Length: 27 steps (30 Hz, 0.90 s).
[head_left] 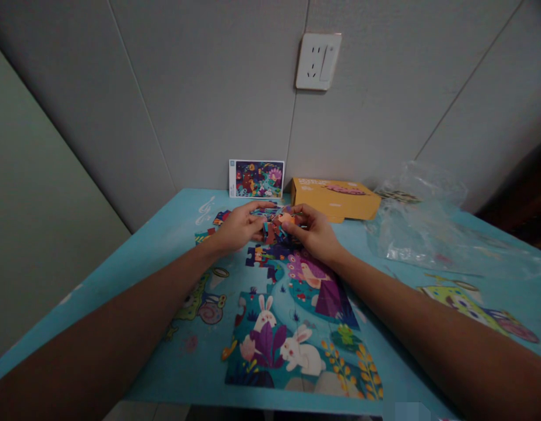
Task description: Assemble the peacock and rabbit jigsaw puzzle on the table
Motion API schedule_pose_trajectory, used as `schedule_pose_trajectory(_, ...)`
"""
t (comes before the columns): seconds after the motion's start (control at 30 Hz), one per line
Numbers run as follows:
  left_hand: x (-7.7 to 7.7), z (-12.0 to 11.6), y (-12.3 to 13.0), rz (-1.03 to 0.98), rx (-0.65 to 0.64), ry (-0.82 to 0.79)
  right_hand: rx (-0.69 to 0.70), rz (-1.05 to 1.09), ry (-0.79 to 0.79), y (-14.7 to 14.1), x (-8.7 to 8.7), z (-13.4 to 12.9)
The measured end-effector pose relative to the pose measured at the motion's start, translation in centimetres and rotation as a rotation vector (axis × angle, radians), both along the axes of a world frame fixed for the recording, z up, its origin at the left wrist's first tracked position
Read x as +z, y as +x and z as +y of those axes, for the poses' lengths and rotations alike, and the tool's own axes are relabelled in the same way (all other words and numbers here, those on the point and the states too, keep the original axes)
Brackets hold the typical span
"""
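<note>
My left hand (241, 227) and my right hand (313, 231) meet near the back of the table, fingers closed around several jigsaw puzzle pieces (276, 227) held between them. The pieces show orange, brown and teal patches; how many there are I cannot tell. Below my hands lies a partly joined jigsaw puzzle (296, 327) with white rabbits, purple leaves and a teal path. Its upper left side has an uneven, stepped edge. Beside my left hand are loose puzzle pieces (221, 217), partly covered by the hand.
A picture card (257, 179) leans against the wall at the back. Right of it stands a yellow box (334, 199). Clear plastic bags (410, 222) lie crumpled at the right. The table (151, 263) has a light blue cover with printed cartoon figures. A wall socket (318, 61) is above.
</note>
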<state>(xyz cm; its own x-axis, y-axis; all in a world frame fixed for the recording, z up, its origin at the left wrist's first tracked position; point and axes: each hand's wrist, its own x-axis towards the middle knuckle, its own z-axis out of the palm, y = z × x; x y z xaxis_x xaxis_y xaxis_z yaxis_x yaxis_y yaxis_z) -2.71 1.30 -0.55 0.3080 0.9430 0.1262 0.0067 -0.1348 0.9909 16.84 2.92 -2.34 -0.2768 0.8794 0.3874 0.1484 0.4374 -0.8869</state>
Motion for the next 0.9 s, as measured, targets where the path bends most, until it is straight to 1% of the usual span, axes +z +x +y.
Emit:
schedule_pose_trajectory(0.07, 0.1, -0.1, 0.1, -0.06, -0.034, -0.05, -0.047, -0.025, 0.058, -0.1, 0.1, -0.1)
schedule_pose_trajectory(0.13, 0.0, 0.0, 0.2, -0.064, -0.017, -0.071, -0.078, -0.037, 0.112, -0.1, 0.3, -0.3)
schedule_pose_trajectory(0.2, -0.3, 0.4, 0.2, -0.015, 0.05, -0.032, -0.149, -0.06, 0.21, 0.3, 0.6, -0.3)
schedule_pose_trajectory(0.23, -0.4, 0.7, 0.0, 0.025, 0.113, 0.027, -0.217, -0.088, 0.279, 0.6, 0.8, -0.2)
schedule_pose_trajectory(0.27, -0.4, 1.0, -0.3, 0.073, 0.199, 0.108, -0.299, -0.124, 0.359, 1.1, 1.0, 0.1)
schedule_pose_trajectory(0.3, -0.5, 1.3, -0.7, 0.128, 0.311, 0.207, -0.391, -0.176, 0.439, 1.8, 1.1, 0.4)
schedule_pose_trajectory(0.33, -0.5, 1.6, -1.3, 0.186, 0.442, 0.311, -0.455, -0.246, 0.511, 2.4, 1.3, 0.8)
schedule_pose_trajectory(0.37, -0.5, 2.0, -2.0, 0.234, 0.585, 0.369, -0.476, -0.317, 0.565, 3.1, 1.4, 1.3)
schedule_pose_trajectory(0.4, -0.6, 2.3, -2.8, 0.27, 0.72, 0.384, -0.472, -0.392, 0.591, 3.8, 1.4, 1.8)
schedule_pose_trajectory(0.43, -0.6, 2.6, -3.6, 0.305, 0.828, 0.395, -0.452, -0.477, 0.575, 4.3, 1.3, 2.2)
schedule_pose_trajectory(0.47, -0.7, 2.9, -4.5, 0.344, 0.924, 0.412, -0.39, -0.586, 0.526, 4.7, 1.2, 2.6)
schedule_pose_trajectory(0.5, -0.8, 3.1, -5.2, 0.377, 0.998, 0.419, -0.318, -0.691, 0.482, 5.0, 1.0, 2.9)
schedule_pose_trajectory(0.53, -0.9, 3.2, -5.9, 0.408, 1.054, 0.412, -0.274, -0.771, 0.451, 5.1, 0.8, 3.1)
schedule_pose_trajectory(0.6, -1.2, 3.3, -7.0, 0.477, 1.119, 0.36, -0.282, -0.818, 0.427, 5.1, 0.6, 3.3)
schedule_pose_trajectory(0.63, -1.3, 3.3, -7.4, 0.503, 1.131, 0.342, -0.318, -0.816, 0.444, 5.0, 0.6, 3.2)
schedule_pose_trajectory(0.7, -1.4, 3.1, -7.8, 0.54, 1.12, 0.305, -0.405, -0.788, 0.49, 5.1, 0.7, 3.1)
schedule_pose_trajectory(0.77, -1.4, 2.9, -8.0, 0.612, 1.128, 0.247, -0.447, -0.765, 0.516, 5.4, 0.8, 3.1)
schedule_pose_trajectory(0.9, -1.1, 2.6, -7.6, 0.851, 1.053, 0.21, -0.338, -0.77, 0.493, 5.9, 0.3, 3.4)
